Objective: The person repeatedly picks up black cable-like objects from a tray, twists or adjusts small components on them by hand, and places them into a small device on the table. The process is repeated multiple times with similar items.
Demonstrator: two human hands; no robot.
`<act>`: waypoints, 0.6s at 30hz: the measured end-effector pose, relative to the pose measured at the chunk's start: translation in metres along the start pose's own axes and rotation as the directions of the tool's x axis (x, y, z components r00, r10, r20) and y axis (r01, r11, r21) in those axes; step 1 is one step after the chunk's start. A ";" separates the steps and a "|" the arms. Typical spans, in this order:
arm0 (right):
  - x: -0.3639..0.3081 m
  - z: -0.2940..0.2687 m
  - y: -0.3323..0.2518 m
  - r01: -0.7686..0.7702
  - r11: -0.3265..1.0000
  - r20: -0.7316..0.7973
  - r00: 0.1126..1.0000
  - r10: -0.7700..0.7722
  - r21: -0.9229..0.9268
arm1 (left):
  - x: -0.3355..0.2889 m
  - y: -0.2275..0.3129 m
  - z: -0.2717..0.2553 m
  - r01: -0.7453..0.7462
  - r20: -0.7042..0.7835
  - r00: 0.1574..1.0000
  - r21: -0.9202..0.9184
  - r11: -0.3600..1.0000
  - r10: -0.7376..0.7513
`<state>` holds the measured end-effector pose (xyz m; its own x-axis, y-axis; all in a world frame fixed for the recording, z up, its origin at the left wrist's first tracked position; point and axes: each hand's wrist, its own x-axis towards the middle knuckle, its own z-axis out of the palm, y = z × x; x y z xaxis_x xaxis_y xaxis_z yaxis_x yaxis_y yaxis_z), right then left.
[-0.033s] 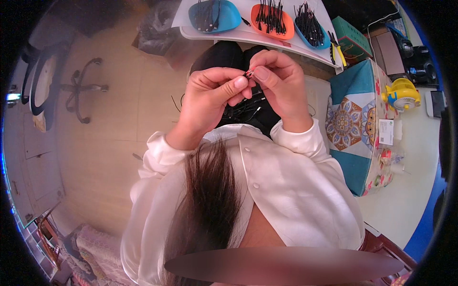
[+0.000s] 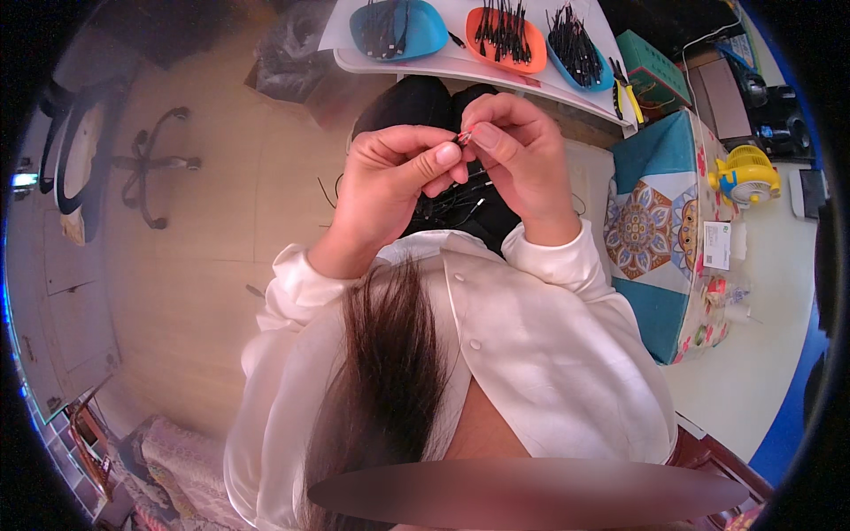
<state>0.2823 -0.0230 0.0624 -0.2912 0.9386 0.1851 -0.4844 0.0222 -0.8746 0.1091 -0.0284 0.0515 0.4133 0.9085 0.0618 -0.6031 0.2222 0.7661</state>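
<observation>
Above my lap, my left hand [image 2: 394,173] and my right hand [image 2: 522,155] meet at the fingertips. My left thumb and forefinger pinch a thin black cable with red at its end [image 2: 461,138]. On the other side, my right thumb and forefinger close on its red and pale wire ends. The fingers cover most of the cable. Below my hands, several black cables [image 2: 456,199] with small light connectors lie across my dark-clothed lap.
Ahead, the white table [image 2: 354,64] carries a blue tray [image 2: 434,31], an orange tray [image 2: 533,55] and a second blue tray [image 2: 605,81], all with black cables. Yellow-handled pliers [image 2: 634,102] lie at its right edge. At right are a patterned cloth [image 2: 651,159] and yellow fan [image 2: 748,173].
</observation>
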 end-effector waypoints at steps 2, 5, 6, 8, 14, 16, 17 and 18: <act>0.003 -0.003 0.000 -0.115 0.980 0.018 0.993 0.114 0.164 | 0.000 0.002 0.001 -0.019 0.005 1.000 0.102 0.995 0.018; 0.007 -0.005 0.002 -0.166 0.978 0.054 0.985 0.161 0.123 | -0.008 0.010 -0.001 -0.091 0.045 0.996 0.458 0.884 0.079; 0.009 -0.004 0.005 -0.228 0.963 0.076 0.973 0.219 0.141 | -0.008 0.013 -0.006 -0.117 0.073 0.993 0.508 0.853 0.092; 0.013 -0.001 0.014 -0.325 0.926 0.142 0.943 0.301 0.195 | -0.014 0.021 -0.019 -0.082 -0.002 0.995 0.540 0.838 0.099; 0.024 -0.003 0.060 -0.131 0.710 0.097 0.958 0.271 -0.692 | -0.036 0.055 -0.090 -0.261 -0.344 0.890 0.153 0.953 0.299; 0.025 -0.004 0.087 0.010 0.477 0.159 0.949 0.272 -0.879 | -0.049 0.061 -0.112 -0.249 -0.419 0.869 0.089 0.964 0.263; 0.025 -0.002 0.105 0.031 0.425 0.150 0.957 0.249 -0.904 | -0.055 0.055 -0.119 -0.227 -0.490 0.834 0.116 0.967 0.254; 0.025 -0.002 0.119 0.099 0.322 0.167 0.967 0.191 -0.941 | -0.062 0.047 -0.124 -0.199 -0.568 0.786 0.140 0.970 0.243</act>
<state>0.2194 0.0039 -0.0379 -0.5118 0.8547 0.0872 0.5917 0.4243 -0.6854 -0.0290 -0.0301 0.0045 -0.2090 0.9695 -0.1284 -0.5713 -0.0145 0.8206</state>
